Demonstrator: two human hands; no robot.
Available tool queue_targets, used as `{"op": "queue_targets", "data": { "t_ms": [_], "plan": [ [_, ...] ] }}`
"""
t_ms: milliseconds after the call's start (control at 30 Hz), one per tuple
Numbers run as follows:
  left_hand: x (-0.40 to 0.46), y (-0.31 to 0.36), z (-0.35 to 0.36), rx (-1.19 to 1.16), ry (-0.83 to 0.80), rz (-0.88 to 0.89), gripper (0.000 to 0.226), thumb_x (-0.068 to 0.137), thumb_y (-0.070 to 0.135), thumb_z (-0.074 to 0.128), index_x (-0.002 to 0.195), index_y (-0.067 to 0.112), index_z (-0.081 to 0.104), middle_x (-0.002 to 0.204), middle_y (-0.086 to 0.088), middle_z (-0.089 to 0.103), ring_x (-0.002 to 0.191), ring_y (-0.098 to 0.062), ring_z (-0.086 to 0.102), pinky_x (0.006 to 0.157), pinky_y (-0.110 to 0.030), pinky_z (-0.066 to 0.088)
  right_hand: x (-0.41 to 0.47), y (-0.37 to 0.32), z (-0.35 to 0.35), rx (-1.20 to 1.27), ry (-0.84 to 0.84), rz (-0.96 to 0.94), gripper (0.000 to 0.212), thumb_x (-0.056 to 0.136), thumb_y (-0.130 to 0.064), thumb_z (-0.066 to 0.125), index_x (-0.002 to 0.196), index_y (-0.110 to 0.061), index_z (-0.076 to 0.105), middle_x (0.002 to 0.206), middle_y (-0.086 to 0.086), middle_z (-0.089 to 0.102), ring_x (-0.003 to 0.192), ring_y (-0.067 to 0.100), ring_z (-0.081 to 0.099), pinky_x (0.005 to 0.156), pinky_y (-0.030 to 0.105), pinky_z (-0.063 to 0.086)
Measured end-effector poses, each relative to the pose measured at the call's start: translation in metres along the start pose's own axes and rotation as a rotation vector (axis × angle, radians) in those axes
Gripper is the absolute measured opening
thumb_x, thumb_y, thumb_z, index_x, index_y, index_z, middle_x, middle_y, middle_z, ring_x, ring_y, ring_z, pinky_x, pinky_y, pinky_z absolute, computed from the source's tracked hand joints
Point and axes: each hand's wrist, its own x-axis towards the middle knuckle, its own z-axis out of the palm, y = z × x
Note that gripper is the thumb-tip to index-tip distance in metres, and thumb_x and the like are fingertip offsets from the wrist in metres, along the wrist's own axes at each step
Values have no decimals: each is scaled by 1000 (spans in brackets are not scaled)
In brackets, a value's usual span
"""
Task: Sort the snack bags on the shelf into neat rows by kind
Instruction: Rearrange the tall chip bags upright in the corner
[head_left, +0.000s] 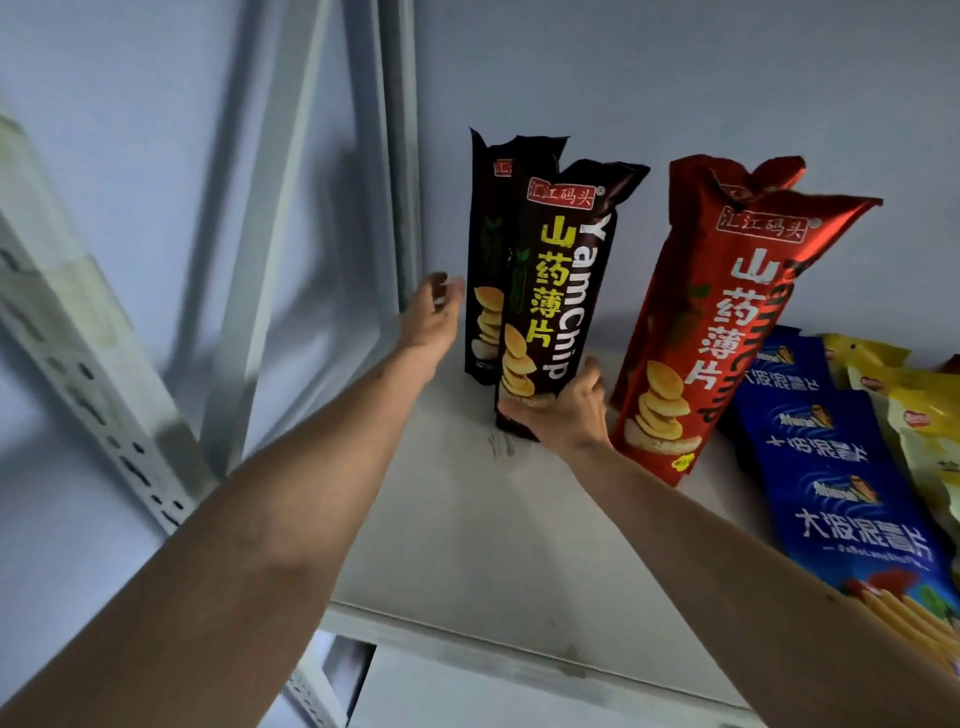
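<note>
Right grip (563, 415) holds upright dark brown yam-chip bag (558, 291); left grip (434, 317) relaxed, wide.

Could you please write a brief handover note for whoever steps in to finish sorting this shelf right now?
Left hand: open, beside the rear dark brown yam chip bag.
Right hand: gripping the base of the front dark brown yam chip bag, upright on the shelf.
Done: two brown bags stand front to back; red yam chip bags stand to their right.
Left: blue chip bags and yellow bags lie overlapping at the right, unsorted.
</note>
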Motion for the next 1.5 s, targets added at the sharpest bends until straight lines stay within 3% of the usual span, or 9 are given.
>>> {"op": "queue_targets", "data": {
  "t_ms": [267, 433, 600, 700, 967, 1167, 1267, 1367, 1500],
  "plan": [
    [48, 2, 10, -153, -218, 59, 66, 95, 34, 57, 152, 21, 25, 156, -6, 30, 142, -25, 32, 112, -40, 33, 17, 3, 10, 50, 122, 9, 101, 59, -37, 89, 136, -18, 27, 129, 8, 57, 117, 32, 57, 92, 44, 52],
    [61, 3, 10, -208, -370, 87, 59, 97, 22, 55, 149, 26, 27, 146, -4, 45, 118, -12, 50, 80, -22, 49, 17, 4, 9, 67, 133, -9, 91, 64, -30, 88, 134, -16, 33, 129, 6, 57, 116, 28, 56, 88, 38, 51],
    [61, 6, 13, -181, -444, 63, 61, 97, 31, 54, 150, 26, 23, 139, -3, 47, 123, -22, 50, 91, -38, 51, 10, 7, 3, 76, 138, -14, 92, 64, -28, 89, 136, -14, 32, 131, 5, 56, 119, 27, 54, 87, 33, 48],
    [56, 9, 17, -107, -516, 65, 61, 99, 34, 50, 150, 25, 20, 136, 1, 47, 119, -14, 46, 80, -27, 47, 5, 10, -2, 78, 141, -16, 93, 63, -29, 89, 136, -14, 33, 130, 4, 56, 119, 26, 54, 89, 35, 49],
    [50, 4, 19, -33, -567, 56, 57, 97, 46, 47, 147, 32, 22, 137, 6, 46, 114, -13, 45, 71, -29, 45, -5, 17, -11, 93, 118, -20, 95, 66, -28, 88, 139, -14, 30, 132, 4, 56, 121, 24, 54, 91, 33, 48],
    [37, 4, 15, -60, -627, 34, 51, 100, 42, 41, 148, 32, 24, 132, 10, 46, 117, -10, 42, 83, -35, 41, -9, 18, -13, 97, 98, -18, 92, 67, -28, 88, 137, -15, 31, 129, 1, 56, 116, 22, 55, 89, 33, 49],
    [28, 6, 14, -121, -620, 26, 51, 103, 37, 35, 151, 27, 20, 135, 11, 41, 124, -5, 37, 97, -31, 35, -11, 17, -14, 86, 86, -19, 91, 68, -28, 88, 137, -15, 30, 128, 1, 56, 116, 22, 56, 92, 36, 50],
    [19, -3, 14, -163, -474, -59, 60, 102, 46, 29, 155, 25, 11, 157, 1, 28, 144, -18, 26, 112, -38, 25, -11, 16, -13, 88, 87, -17, 89, 68, -26, 87, 137, -14, 32, 130, 2, 56, 114, 21, 55, 94, 38, 50],
    [-12, -24, 15, -172, -230, -167, 63, 100, 53, 24, 152, 17, 24, 157, -2, 29, 144, -22, 28, 110, -34, 26, -13, 12, -8, 80, 78, -17, 87, 69, -27, 86, 136, -14, 32, 131, 4, 56, 118, 24, 54, 94, 40, 50]
  ]
}}
